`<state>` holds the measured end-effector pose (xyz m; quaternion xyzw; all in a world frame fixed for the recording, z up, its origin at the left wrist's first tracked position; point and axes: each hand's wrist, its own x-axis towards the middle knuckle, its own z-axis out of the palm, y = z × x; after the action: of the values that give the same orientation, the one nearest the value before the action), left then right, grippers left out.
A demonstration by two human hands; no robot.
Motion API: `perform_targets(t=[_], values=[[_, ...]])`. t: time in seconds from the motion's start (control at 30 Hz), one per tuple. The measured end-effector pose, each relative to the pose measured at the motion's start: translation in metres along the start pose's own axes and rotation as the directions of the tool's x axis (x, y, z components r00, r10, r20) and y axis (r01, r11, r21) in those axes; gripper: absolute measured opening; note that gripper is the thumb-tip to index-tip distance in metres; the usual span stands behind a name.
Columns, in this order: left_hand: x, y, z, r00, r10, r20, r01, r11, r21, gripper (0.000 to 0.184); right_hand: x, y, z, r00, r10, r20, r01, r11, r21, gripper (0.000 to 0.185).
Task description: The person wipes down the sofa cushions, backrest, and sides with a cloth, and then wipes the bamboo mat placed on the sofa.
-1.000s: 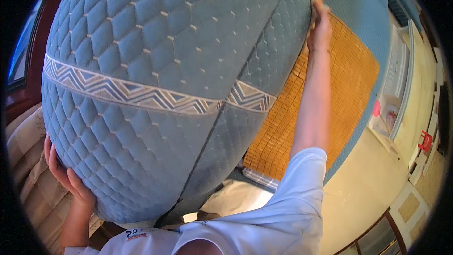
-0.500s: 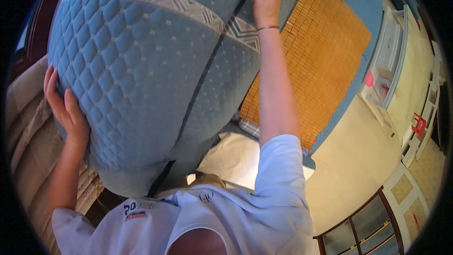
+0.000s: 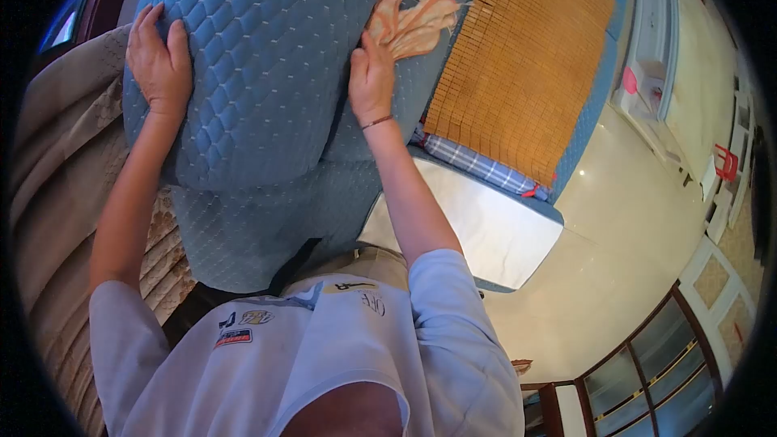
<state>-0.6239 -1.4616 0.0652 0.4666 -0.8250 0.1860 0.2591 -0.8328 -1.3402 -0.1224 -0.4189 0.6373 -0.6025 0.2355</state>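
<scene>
Blue quilted fabric cushion (image 3: 259, 65) has the left hand (image 3: 159, 63) on its left side, fingers wide. Right of it, crumpled peach cloth (image 3: 417, 24) isn't flat yet; can't tell if the right hand (image 3: 372, 85) beside it grips.

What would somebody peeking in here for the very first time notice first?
Probably the big, puffy, diamond-quilted blue fabric cushion in the upper left, with the left hand on its left side and the right hand at its right edge. Next might come the flat, golden-brown mat of little rectangular pieces, near the top, right of the middle. Then the crumpled peach-orange cloth, lying between cushion and mat, right beside the right hand.
</scene>
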Motion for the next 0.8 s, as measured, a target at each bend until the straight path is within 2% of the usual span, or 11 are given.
perform_targets(t=[0.27, 0.3, 0.37, 0.43, 0.5, 0.57, 0.63, 0.67, 0.73, 0.77, 0.8], values=[[0.003, -0.007, 0.011, 0.998, 0.034, -0.058, -0.031, 0.998, 0.051, 0.042, -0.113, -0.035, -0.005, 0.999, 0.045, 0.023, -0.045, 0.999, -0.024, 0.036], [0.003, -0.008, 0.011, 0.997, 0.039, -0.064, -0.037, 0.999, 0.034, 0.042, -0.127, -0.04, -0.009, 0.999, 0.043, 0.009, -0.043, 0.998, -0.036, 0.036], [0.003, -0.01, 0.013, 0.997, 0.037, -0.075, -0.031, 0.997, 0.077, 0.042, -0.152, -0.049, -0.015, 0.994, 0.045, 0.099, -0.036, 0.994, -0.099, 0.038], [0.004, -0.013, 0.017, 0.995, 0.031, -0.097, -0.023, 0.997, 0.079, 0.043, -0.172, -0.054, -0.018, 0.998, -0.01, 0.07, 0.02, 0.99, -0.138, 0.038], [0.003, -0.014, 0.018, 0.997, 0.02, -0.076, -0.008, 0.988, 0.153, 0.044, -0.191, -0.06, -0.023, 0.986, 0.074, 0.151, -0.06, 0.993, -0.098, 0.036], [0.005, -0.011, 0.018, 0.997, -0.007, -0.073, 0.017, 0.99, 0.142, 0.045, -0.203, -0.069, -0.035, 0.99, 0.062, 0.126, -0.05, 0.994, -0.096, 0.033], [0.006, -0.013, 0.023, 0.997, -0.017, -0.072, 0.03, 0.984, 0.176, 0.048, -0.226, -0.069, -0.054, 0.929, 0.213, 0.304, -0.206, 0.977, -0.054, 0.032], [0.006, -0.014, 0.024, 0.997, -0.017, -0.081, 0.029, 0.988, 0.15, 0.048, -0.241, -0.069, -0.066, 0.935, 0.213, 0.285, -0.201, 0.977, -0.073, 0.032], [0.009, -0.013, 0.027, 0.999, -0.037, -0.037, 0.045, 0.962, 0.269, 0.051, -0.274, -0.075, -0.097, 0.928, 0.299, 0.223, -0.334, 0.932, 0.141, 0.033], [0.011, -0.012, 0.027, 0.999, -0.027, -0.04, 0.036, 0.97, 0.241, 0.051, -0.29, -0.083, -0.118, 0.933, 0.303, 0.195, -0.331, 0.935, 0.128, 0.033], [0.013, -0.012, 0.027, 0.999, -0.044, 0.028, 0.034, 0.96, 0.278, 0.053, -0.3, -0.104, -0.147, 0.826, 0.518, 0.224, -0.557, 0.812, 0.174, 0.034]])
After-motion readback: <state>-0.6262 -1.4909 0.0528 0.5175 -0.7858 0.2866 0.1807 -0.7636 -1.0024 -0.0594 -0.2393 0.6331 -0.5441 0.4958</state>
